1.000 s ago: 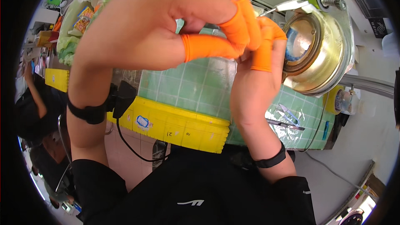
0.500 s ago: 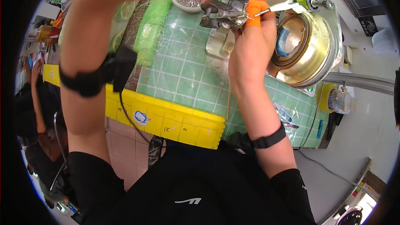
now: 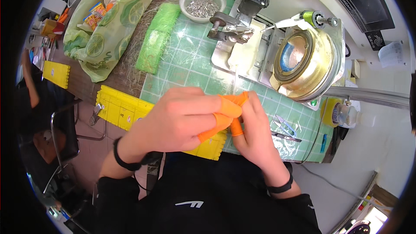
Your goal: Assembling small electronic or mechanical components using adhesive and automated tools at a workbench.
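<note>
Two orange-tipped hands (image 3: 175,117), one bowl (image 3: 197,20), one green spool (image 3: 308,16), one tape roll (image 3: 331,112), at least two yellow strips (image 3: 119,107)

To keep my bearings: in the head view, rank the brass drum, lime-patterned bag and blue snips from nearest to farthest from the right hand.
From the right hand:
1. Blue snips, just to its right
2. Brass drum, up and to the right
3. Lime-patterned bag, far upper left

Bright light is flooding the green, white-gridded mat (image 3: 195,76); the fisheye rim is sinking into black.
Highlights are glinting off the round, brass-coloured metal drum (image 3: 323,58) and crinkled clear plastic film (image 3: 282,148); the black cloth shirt (image 3: 216,186) is swallowing detail, and outlines are bowing toward the edges.
</note>
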Motion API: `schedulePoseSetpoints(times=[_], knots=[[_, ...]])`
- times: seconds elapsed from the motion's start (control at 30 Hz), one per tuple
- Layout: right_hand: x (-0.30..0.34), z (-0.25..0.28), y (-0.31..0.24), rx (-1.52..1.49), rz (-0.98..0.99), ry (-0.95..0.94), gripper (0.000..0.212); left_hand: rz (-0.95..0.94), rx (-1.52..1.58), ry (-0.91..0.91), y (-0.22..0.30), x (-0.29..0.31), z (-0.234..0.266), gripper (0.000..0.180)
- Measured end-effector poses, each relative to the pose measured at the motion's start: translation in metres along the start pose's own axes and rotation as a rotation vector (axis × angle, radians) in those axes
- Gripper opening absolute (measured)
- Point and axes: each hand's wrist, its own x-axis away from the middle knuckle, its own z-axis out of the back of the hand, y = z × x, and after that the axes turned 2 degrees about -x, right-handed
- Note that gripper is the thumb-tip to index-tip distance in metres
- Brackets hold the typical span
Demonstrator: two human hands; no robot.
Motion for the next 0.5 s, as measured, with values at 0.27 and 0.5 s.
schedulePoseSetpoints(times=[0.27, 0.5], knots=[[0.011, -0.002, 0.021, 0.253, 0.144, -0.018, 0.035, 0.254, 0.168, 0.383, 0.002, 0.013, -0.043, 0.020], [-0.007, -0.004, 0.018, 0.282, 0.283, 0.269, 0.033, 0.186, 0.012, 0.496, -0.007, 0.015, -0.053, 0.017]])
